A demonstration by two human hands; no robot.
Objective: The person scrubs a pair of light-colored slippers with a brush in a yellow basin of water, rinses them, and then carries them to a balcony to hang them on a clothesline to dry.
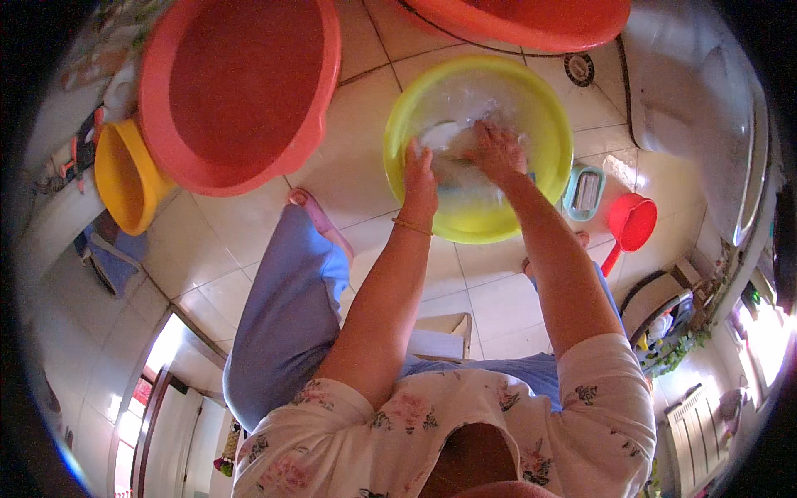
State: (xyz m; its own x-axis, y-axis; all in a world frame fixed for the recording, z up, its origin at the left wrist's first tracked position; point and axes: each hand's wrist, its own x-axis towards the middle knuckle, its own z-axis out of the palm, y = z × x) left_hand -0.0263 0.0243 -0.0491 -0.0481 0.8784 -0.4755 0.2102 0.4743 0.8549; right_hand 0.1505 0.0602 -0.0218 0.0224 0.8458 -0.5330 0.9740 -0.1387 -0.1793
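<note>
- Down inside the yellow basin (544, 178), on the tiled floor (249, 249) between the person's knees, both hands are working in soapy water.
- Left hand (421, 178) is curling narrowly over the near-left part of the wet pale cloth (452, 162), fingers bent around a bunched fold; a thin bangle is sitting at that wrist.
- Right hand (496, 152) is pressing down on the cloth's far side with fingers half spread, gripping or kneading it; whether it is fully closed cannot be told.
- Cloth is looking soft, limp and waterlogged, so it is probably handling heavier than it looks and slippery with suds; taking it by a gathered handful rather than an edge seems the surer hold.
- Basin is likely sloshing if tipped; its rim would be the place to grip.
- Foam and glare are hiding the cloth's outline, kind and size, and the fingertips are partly sunk out of sight.
- Beyond the basin, a small teal soap dish (584, 191) and a red scoop (631, 222) are lying at its right, a large red tub (241, 91) and an orange bucket (129, 178) at its left, and another red tub (523, 21) is being cut off by the upper edge.
</note>
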